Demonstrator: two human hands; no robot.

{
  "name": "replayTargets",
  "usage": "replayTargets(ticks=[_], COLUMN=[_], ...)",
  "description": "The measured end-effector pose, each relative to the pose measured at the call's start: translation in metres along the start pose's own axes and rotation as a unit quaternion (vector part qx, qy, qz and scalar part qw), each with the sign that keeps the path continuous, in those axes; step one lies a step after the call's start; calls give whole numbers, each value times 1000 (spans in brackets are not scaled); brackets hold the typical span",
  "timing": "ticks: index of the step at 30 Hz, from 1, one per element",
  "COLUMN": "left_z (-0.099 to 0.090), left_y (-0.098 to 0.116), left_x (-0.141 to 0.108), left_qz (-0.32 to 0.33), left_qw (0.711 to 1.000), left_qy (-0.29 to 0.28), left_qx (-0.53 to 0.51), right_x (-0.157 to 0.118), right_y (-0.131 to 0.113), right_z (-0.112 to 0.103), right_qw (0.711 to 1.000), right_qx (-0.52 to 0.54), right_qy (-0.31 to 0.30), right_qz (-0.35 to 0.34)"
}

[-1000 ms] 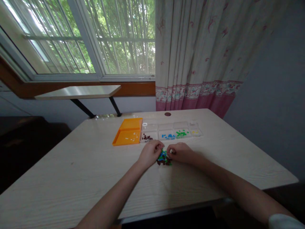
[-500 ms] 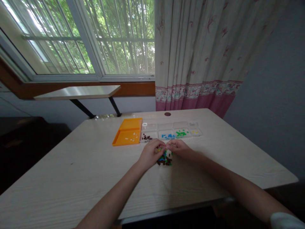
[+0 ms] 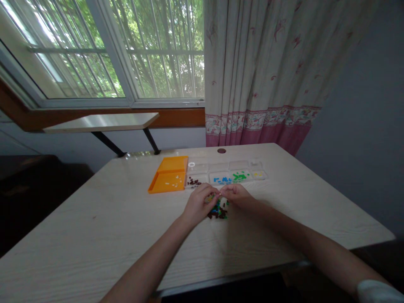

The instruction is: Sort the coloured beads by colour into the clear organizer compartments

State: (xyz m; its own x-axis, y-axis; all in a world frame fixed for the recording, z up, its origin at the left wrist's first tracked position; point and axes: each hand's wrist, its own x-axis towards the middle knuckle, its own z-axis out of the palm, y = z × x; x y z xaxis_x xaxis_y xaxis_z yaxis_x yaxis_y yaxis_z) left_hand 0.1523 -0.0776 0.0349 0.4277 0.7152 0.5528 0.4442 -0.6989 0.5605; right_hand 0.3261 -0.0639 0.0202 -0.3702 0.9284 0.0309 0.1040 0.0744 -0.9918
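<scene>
My left hand (image 3: pixel 199 202) and my right hand (image 3: pixel 237 195) meet at their fingertips above a pile of small pieces (image 3: pixel 217 211) in brown, green, blue and yellow. The fingers of both are pinched together, and what lies between them is too small to make out. Beyond the hands, a clear divided tray (image 3: pixel 208 171) holds brown pieces (image 3: pixel 193 181), blue pieces (image 3: pixel 222 180), green pieces (image 3: pixel 240 175) and a few yellow ones (image 3: pixel 258 174) in separate compartments. To its left, an open orange case (image 3: pixel 172 164) has several white bits in its front half.
A pale wooden table (image 3: pixel 120 235) carries everything. At its back left stands a raised shelf (image 3: pixel 107 121) on dark legs. A round dark disc (image 3: pixel 221 150) is near the back edge. Behind are a barred window and a curtain (image 3: pixel 259 75).
Both hands stay nearly in place, with their fingertips slightly shifted. The tray, the case and the pile look the same.
</scene>
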Motion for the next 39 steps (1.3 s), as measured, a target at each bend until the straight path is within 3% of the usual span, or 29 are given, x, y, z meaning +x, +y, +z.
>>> replayTargets(ticks=[10, 14, 16, 19, 23, 30, 39], left_z=[-3, -13, -18, -22, -21, -19, -20], left_y=[1, 1, 1, 2, 3, 1, 0], left_x=[1, 2, 3, 3, 3, 3, 2], left_qz=[-6, -13, -17, -18, -12, 41, 33], left_qw=[999, 995, 991, 987, 986, 983, 984], left_qy=[43, 101, 133, 158, 162, 180, 176], left_qx=[-1, 11, 22, 32, 29, 23, 24], right_x=[2, 3, 1, -4, -8, -9, -6], right_y=[0, 5, 5, 5, 4, 4, 5], right_z=[-4, -13, -16, -20, -21, -21, -23], right_qw=[1000, 993, 969, 907, 867, 857, 873], right_qx=[-11, -114, -235, -394, -458, -474, -451], right_qy=[7, 29, 30, -12, -64, -77, -81], right_qz=[5, -28, -75, -145, -186, -187, -170])
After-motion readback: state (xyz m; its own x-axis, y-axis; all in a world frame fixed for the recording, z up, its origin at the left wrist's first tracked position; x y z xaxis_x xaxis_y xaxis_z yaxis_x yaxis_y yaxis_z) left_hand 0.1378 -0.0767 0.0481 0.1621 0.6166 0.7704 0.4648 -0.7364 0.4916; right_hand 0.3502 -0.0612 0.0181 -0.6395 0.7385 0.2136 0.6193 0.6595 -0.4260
